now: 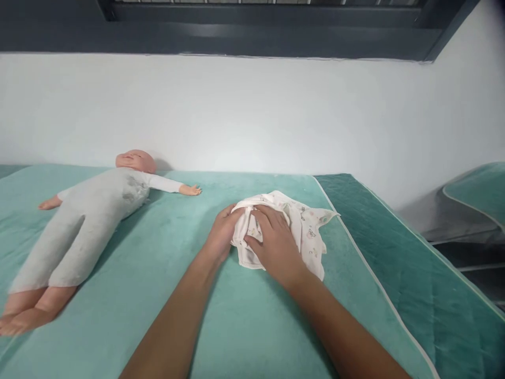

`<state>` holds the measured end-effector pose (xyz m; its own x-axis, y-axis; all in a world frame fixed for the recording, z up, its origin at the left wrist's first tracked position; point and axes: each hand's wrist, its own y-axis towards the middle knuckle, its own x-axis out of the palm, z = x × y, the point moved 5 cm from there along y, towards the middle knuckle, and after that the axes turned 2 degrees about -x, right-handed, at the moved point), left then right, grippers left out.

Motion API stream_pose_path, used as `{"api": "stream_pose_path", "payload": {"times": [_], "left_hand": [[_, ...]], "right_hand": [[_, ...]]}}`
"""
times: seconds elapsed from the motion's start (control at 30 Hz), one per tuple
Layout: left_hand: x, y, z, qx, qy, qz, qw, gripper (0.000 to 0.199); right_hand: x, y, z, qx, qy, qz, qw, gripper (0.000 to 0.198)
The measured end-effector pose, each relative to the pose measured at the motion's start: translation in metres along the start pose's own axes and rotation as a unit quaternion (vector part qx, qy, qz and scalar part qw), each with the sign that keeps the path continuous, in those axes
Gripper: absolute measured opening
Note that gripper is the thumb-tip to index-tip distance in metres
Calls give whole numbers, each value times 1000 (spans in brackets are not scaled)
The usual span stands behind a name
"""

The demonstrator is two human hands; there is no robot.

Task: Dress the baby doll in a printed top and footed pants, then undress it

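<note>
A white baby garment [311, 231] with a small coloured print lies bunched on the green bed cover, its right side spread out to a pointed corner. My left hand [221, 231] grips its left edge, the fingertips hidden in the cloth. From the right, my right hand [276, 245] reaches over the garment with its fingers curled into the folds; their tips are partly covered. Off to the left a baby doll [102, 200] lies on its back, with a white cloth body, bare feet and one arm stretched towards my hands.
The light green cover [165, 305] has a pale edging on the right, over a darker green quilted layer [426, 279]. A white wall [252, 110] runs behind, below a dark window frame [252, 37]. Another green padded surface [481, 189] stands at the far right.
</note>
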<state>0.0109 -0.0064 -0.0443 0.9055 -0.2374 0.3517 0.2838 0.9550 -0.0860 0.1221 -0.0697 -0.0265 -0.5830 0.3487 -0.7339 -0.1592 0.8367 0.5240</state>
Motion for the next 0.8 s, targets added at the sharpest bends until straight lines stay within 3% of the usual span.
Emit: {"api": "stream_pose_path", "payload": {"times": [0.1,0.23,0.37,0.47,0.53,0.6,0.7,0.8], "left_hand": [[5,-3,-3,-41,-2,-89,995,33],[5,-7,-6,-60,-23,-131,989,32],[-1,-2,-4,-26,-114,-83,990,36],[-14,5,-1,-6,-185,-5,983,38],[-25,8,2,16,-213,46,976,33],[-36,9,4,42,-228,87,969,28],[-43,9,7,59,-235,114,964,27],[-42,7,7,50,-229,105,966,31]], "right_hand": [[-3,1,15,39,-39,31,998,50],[-9,2,24,49,-85,9,995,30],[-13,5,25,29,-57,0,998,11],[-22,6,36,68,88,34,993,16],[-32,5,52,131,229,89,960,14],[-44,5,70,186,372,159,895,10],[-63,6,95,203,512,241,799,16],[-78,9,112,190,569,254,759,19]]}}
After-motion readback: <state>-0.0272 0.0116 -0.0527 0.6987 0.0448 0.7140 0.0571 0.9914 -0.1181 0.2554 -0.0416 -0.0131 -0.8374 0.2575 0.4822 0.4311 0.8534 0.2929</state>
